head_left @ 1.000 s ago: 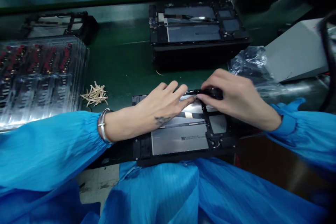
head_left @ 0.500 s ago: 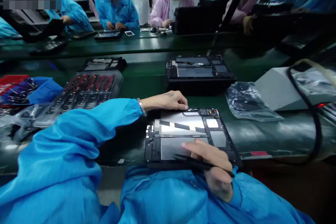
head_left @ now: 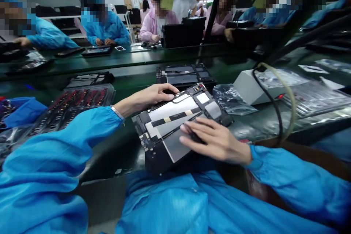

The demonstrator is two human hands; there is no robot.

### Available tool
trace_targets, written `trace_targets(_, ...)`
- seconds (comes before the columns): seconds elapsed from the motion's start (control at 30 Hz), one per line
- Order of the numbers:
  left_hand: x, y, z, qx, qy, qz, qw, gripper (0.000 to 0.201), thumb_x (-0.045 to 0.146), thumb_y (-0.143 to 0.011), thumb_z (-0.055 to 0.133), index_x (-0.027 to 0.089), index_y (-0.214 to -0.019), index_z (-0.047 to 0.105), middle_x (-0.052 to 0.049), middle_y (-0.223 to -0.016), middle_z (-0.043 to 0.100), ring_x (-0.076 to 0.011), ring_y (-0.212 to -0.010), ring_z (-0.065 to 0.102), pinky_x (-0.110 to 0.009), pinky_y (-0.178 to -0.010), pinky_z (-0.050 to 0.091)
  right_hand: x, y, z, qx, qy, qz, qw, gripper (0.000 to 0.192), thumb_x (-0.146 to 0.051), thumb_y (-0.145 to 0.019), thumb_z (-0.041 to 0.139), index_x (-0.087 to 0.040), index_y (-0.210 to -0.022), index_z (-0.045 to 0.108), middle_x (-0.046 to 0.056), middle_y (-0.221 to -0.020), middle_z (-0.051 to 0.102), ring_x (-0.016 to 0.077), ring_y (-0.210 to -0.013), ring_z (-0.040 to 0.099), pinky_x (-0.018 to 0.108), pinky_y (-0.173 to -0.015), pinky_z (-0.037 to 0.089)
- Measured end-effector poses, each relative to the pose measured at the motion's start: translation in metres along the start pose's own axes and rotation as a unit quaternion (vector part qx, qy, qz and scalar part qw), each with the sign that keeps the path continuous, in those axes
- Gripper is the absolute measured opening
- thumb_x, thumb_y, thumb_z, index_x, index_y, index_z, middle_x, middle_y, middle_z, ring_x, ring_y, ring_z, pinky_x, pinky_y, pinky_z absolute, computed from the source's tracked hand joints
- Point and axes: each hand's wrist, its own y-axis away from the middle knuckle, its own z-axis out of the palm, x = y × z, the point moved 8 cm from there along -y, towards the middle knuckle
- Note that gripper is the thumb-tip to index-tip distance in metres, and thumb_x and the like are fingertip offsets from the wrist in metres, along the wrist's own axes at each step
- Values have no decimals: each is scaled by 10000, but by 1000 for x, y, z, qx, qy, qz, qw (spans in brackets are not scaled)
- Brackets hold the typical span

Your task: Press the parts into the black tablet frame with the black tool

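An opened tablet, its silver battery panels and dark frame showing, lies tilted and turned at the table's front edge. My left hand grips its far edge, thumb and fingers closed on the rim. Over the lower battery panel is my right hand, with its fingers reaching across the tablet's middle. Beneath those fingers a slim black tool, apparently tweezers, is mostly hidden. A striped black-and-tan strip crosses the upper panel.
Behind lies another opened tablet. To the left are a clear tray of small parts and a blue bin. On the right are a plastic bag, a grey box and a looped cable. Co-workers sit opposite.
The tablet has turned counterclockwise and its far side has risen. My left hand has moved with its far edge. My right hand has swung over it, the black tool now mostly covered.
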Motion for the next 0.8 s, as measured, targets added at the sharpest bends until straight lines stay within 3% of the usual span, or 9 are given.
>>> trace_targets(0.07, 0, 3, -1, 34, 45, 15, 998, 421, 310, -785, 864, 156, -1142, 704, 46, -694, 629, -55, -529, 486, -165, -477, 296, 12, 6, -23, 54, -27, 28, 998, 422, -80, -1000, 609, -265, -1369, 698, 49, -1380, 704, 212, -1279, 692, 387, -1135, 562)
trace_targets(0.17, -1, 15, 10, 65, 138, 45, 987, 330, 380, -829, 831, 125, -966, 671, -34, -827, 739, -111, -672, 678, -179, -606, 505, 41, 14, -48, 172, -77, 188, 964, 386, -94, -979, 636, -276, -1304, 739, 15, -1267, 770, 203, -1134, 767, 357, -1013, 649)
trace_targets(0.23, 4, 28, 21, 67, 186, 75, 977, 418, 549, -934, 713, 146, -977, 609, -88, -923, 782, -169, -798, 766, -249, -726, 605, 56, 24, -63, 304, -76, 297, 902, 381, -79, -909, 731, -289, -1224, 773, -23, -1089, 816, 200, -1034, 788, 380, -1021, 644)
trace_targets(0.27, 9, 35, 26, 67, 191, 93, 975, 458, 609, -954, 676, 164, -992, 574, -97, -941, 792, -186, -826, 785, -276, -750, 627, 62, 30, -68, 374, -98, 343, 856, 355, -89, -869, 782, -293, -1159, 793, -40, -1020, 817, 207, -1036, 782, 412, -1073, 617)
trace_targets(0.33, 23, 49, 33, 73, 162, 143, 974, 478, 617, -930, 726, 190, -978, 517, -66, -876, 794, -168, -746, 781, -252, -693, 629, 75, 37, -62, 444, -198, 434, 758, 209, -169, -833, 839, -285, -1003, 811, -44, -1029, 806, 242, -1168, 738, 491, -1207, 507)
trace_targets(0.4, 34, 61, 34, 106, 106, 182, 972, 457, 556, -911, 781, 196, -929, 501, -2, -712, 746, -106, -557, 696, -171, -552, 559, 82, 32, -46, 419, -311, 491, 698, 46, -260, -851, 826, -273, -881, 794, -33, -1147, 789, 266, -1309, 664, 531, -1278, 407)
trace_targets(0.5, 37, 70, 31, 167, 63, 191, 965, 435, 544, -944, 744, 181, -847, 525, 43, -565, 656, -46, -418, 564, -111, -431, 438, 81, 29, -33, 368, -377, 549, 649, 74, -312, -846, 826, -283, -829, 761, -41, -1247, 763, 255, -1366, 624, 521, -1300, 379)
trace_targets(0.6, 23, 66, 32, 174, 107, 158, 966, 481, 577, -964, 699, 172, -779, 518, 26, -562, 666, -55, -410, 585, -116, -405, 431, 80, 41, -23, 358, -403, 604, 587, 113, -298, -815, 850, -295, -877, 756, -38, -1292, 748, 240, -1397, 600, 485, -1290, 411)
trace_targets(0.8, -15, 53, 31, 181, 197, 43, 963, 453, 426, -1035, 648, 157, -709, 485, 6, -549, 672, -52, -396, 594, -109, -386, 399, 82, 53, 8, 300, -469, 647, 521, 171, -316, -852, 821, -304, -1018, 781, 0, -1375, 719, 262, -1426, 584, 489, -1204, 523)
